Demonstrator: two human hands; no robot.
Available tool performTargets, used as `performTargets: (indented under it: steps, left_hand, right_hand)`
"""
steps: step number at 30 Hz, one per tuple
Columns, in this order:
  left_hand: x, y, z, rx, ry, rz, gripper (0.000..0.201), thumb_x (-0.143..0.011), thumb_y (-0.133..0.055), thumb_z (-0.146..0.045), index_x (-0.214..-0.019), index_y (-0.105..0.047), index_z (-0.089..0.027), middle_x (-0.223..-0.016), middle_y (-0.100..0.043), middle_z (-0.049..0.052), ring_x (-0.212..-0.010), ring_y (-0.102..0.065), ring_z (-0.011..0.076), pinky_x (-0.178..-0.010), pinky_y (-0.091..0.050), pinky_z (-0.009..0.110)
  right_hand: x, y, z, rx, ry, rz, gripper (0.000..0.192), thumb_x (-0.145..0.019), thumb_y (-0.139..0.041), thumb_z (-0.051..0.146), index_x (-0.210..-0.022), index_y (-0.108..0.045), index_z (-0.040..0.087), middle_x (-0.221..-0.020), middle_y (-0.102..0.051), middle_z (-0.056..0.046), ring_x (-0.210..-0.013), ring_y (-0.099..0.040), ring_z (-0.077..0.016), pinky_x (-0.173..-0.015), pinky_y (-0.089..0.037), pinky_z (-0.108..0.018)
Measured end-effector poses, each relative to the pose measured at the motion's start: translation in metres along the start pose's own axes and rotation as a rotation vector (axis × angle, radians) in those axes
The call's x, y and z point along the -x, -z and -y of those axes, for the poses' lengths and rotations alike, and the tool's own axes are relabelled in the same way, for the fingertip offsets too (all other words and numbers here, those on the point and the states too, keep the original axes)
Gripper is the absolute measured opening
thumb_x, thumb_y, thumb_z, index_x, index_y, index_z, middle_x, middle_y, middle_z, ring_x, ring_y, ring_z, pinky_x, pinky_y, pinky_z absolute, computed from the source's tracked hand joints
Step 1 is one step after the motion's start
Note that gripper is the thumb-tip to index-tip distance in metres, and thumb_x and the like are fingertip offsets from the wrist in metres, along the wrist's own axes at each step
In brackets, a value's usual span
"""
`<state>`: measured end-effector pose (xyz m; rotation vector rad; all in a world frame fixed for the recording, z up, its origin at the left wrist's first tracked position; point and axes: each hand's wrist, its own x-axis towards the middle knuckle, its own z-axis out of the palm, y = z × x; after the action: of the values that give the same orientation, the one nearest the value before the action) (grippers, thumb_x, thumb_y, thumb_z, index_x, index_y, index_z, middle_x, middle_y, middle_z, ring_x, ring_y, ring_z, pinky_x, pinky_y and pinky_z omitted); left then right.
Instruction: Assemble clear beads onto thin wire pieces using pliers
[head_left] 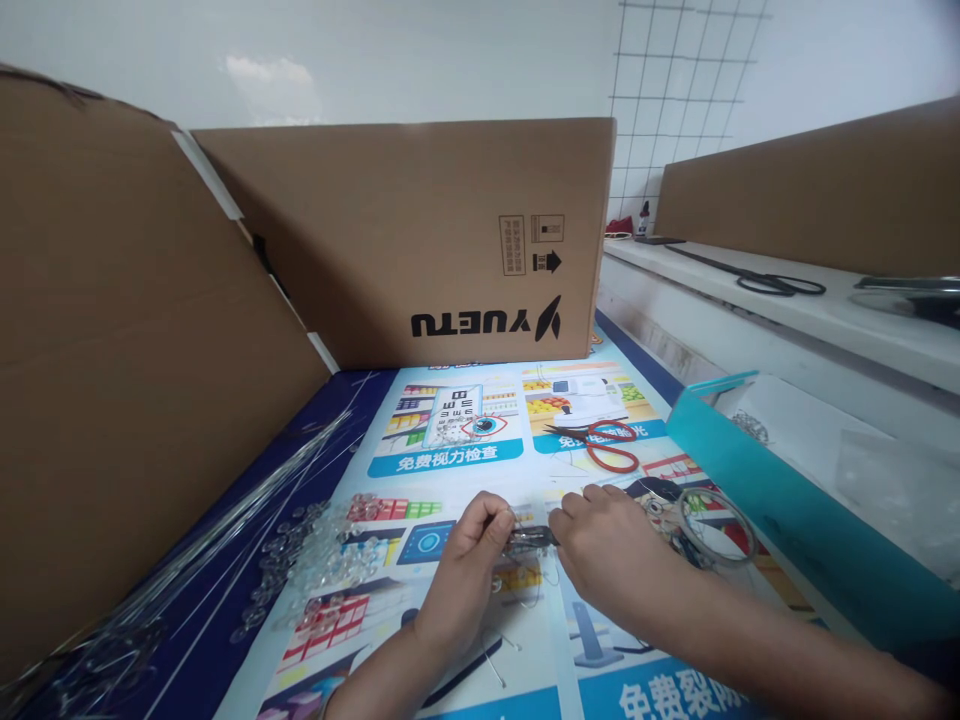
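A small dark tool (529, 538), slim and metallic-looking, perhaps pliers though too small to tell, lies crosswise between the two hands, just above the printed poster (450, 455) that covers the table (330, 400). The left hand (472, 550) pinches its left end with curled fingertips, where a thin wire (507, 513) seems to meet the tool; the right hand (600, 550) is closed over its right end, knuckles up. Both hands nearly touch across it. To the left of the left hand lies a heap of clear beads (322, 560), and beyond them a bundle of long thin rods (225, 530). Red-handled scissors (611, 445) lie on the poster beyond the right hand, a metal ring (716, 525) just to its right, beside a teal box (757, 480). A cardboard box (420, 240) stands at the back.
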<state>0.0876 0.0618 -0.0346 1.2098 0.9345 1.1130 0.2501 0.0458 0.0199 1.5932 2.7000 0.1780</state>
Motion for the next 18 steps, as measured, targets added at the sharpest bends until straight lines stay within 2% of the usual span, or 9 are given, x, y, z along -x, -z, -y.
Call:
performTargets:
  steps: [9, 18]
  left_hand:
    - [-0.0001, -0.0021, 0.0018, 0.026, 0.01, -0.025, 0.019, -0.086, -0.045, -0.034, -0.074, -0.044, -0.019, -0.067, -0.038, -0.004, -0.063, -0.034, 0.0101, -0.06, -0.031, 0.019]
    - [-0.0011, 0.0017, 0.0046, 0.052, 0.024, -0.007, 0.017, -0.085, -0.047, -0.032, -0.074, -0.046, -0.019, -0.069, -0.042, -0.002, -0.065, -0.037, 0.0106, -0.061, -0.031, 0.021]
  right_hand:
    - [0.0026, 0.0008, 0.0057, 0.098, 0.012, -0.018, 0.011, -0.072, -0.052, 0.008, -0.08, -0.057, 0.013, -0.073, -0.058, -0.009, -0.068, -0.052, -0.0208, -0.06, -0.032, -0.032]
    - [0.0023, -0.0022, 0.0026, 0.067, 0.029, 0.003, 0.011, -0.071, -0.05, 0.007, -0.078, -0.056, 0.014, -0.072, -0.059, -0.008, -0.065, -0.053, -0.0185, -0.058, -0.032, -0.031]
